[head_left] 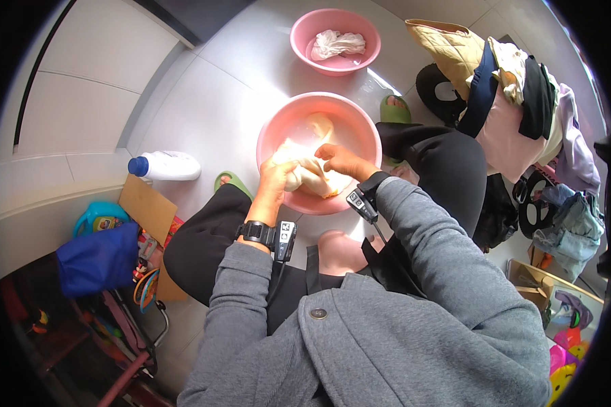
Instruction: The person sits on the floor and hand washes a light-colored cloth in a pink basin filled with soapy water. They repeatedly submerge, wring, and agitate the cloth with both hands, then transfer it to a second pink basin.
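Observation:
Between my knees, a large pink plastic basin stands on the tiled floor. A wet white cloth garment is bunched over its near half, and strong light washes out part of it. My left hand grips the cloth at the left side, thumb on top. At the cloth's right, my right hand has its fingers bent and pinching the fabric. A yellowish part of cloth lies farther back in the basin. The fingertips under the cloth are hidden.
Beyond stands a smaller pink basin holding a white cloth. To the left lies a white bottle with a blue cap. Clothes are piled over something wheeled at right. Toys and a blue bag sit at lower left.

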Available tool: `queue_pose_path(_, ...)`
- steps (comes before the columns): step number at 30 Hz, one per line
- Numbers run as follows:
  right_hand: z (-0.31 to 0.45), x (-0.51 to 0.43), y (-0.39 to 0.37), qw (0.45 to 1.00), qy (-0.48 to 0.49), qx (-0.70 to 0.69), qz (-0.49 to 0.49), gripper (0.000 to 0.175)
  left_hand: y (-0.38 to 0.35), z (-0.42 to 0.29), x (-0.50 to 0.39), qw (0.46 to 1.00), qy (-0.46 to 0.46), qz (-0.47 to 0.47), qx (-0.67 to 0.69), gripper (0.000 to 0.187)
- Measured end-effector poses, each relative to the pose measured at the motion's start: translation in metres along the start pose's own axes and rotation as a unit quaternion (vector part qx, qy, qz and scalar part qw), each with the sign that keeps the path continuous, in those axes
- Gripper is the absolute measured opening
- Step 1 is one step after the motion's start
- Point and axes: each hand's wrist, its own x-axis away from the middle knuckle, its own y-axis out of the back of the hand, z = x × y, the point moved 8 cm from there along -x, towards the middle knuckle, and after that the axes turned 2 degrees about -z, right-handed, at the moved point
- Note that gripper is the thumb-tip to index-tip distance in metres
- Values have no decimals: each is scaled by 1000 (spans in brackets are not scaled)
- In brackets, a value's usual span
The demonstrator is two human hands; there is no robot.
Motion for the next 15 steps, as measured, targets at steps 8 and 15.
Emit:
queue_pose_path(8,-1,4,-6,998,43,27,-39,36,-3,-5,4,965,53,78,245,27)
queue_pose_path(15,42,2,22,981,86,-159,-72,28,17,0,-8,961,52,62,263,31)
